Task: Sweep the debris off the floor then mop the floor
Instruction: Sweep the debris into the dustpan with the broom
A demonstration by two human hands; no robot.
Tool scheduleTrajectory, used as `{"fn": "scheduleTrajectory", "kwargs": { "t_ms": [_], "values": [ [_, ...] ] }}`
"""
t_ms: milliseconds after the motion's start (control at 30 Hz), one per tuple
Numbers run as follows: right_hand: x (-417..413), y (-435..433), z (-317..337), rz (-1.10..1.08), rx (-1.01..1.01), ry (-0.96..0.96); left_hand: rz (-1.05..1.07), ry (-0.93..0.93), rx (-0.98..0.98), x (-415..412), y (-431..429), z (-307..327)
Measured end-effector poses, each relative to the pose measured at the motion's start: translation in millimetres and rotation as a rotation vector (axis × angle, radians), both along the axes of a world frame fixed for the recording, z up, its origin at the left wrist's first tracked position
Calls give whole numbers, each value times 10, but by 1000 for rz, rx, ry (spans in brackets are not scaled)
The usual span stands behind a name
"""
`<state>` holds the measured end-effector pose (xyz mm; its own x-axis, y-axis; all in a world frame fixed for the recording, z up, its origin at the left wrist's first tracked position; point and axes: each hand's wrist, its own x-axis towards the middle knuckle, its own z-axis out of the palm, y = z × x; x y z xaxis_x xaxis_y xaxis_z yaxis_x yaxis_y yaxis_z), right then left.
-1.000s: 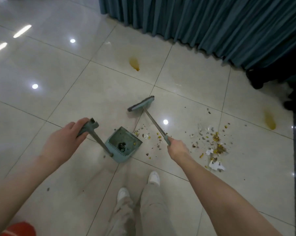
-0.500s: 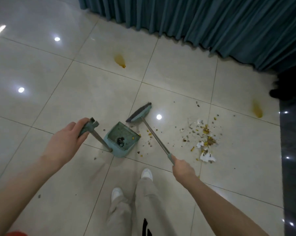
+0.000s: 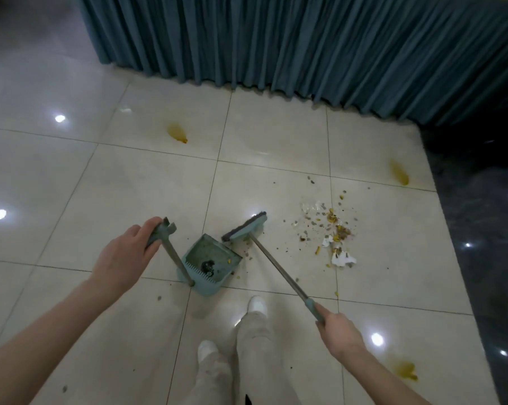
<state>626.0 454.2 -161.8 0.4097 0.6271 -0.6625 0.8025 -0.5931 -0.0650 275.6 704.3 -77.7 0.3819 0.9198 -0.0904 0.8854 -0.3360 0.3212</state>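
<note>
My left hand (image 3: 124, 255) grips the top of the teal dustpan's upright handle (image 3: 171, 247). The dustpan (image 3: 210, 264) rests on the tile floor with some dark dirt and a few yellow bits inside. My right hand (image 3: 339, 331) holds the end of the broom's long handle (image 3: 279, 273). The broom head (image 3: 245, 229) touches the floor just right of the dustpan's mouth. A scatter of debris (image 3: 328, 229), brown and yellow crumbs with white torn pieces (image 3: 342, 258), lies to the right of the broom head.
Yellow-brown stains mark the tiles at the far middle (image 3: 176, 133), far right (image 3: 399, 175) and near right (image 3: 406, 371). A teal pleated curtain (image 3: 305, 45) hangs along the back. Dark flooring (image 3: 486, 258) borders the right. My legs and white shoes (image 3: 257, 305) stand below the dustpan.
The broom head has dropped closer to the dustpan's mouth, and my right hand has pulled back toward me. The view has shifted, bringing the curtain nearer. The dustpan stays put.
</note>
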Motion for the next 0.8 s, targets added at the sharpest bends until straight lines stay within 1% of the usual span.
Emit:
{"fn": "scheduleTrajectory", "kwargs": {
  "t_ms": [100,200,333,500,600,667,800],
  "values": [
    [45,170,70,-38,47,-2,-14,-16,20,76,39,50],
    [219,537,113,-70,98,6,-36,-31,41,241,145,71],
    [635,1270,54,-97,127,2,-53,-44,47,539,356,68],
    [1210,2232,-173,-151,177,33,-52,-49,41,1058,743,4],
    [1518,2624,-317,-159,161,19,-95,-43,58,1402,1029,-60],
    [1700,2776,-414,-128,129,7,-131,-36,71,1623,1194,-99],
    [1961,2752,-519,-103,62,21,-189,-14,77,1979,1424,-162]
  ]
}}
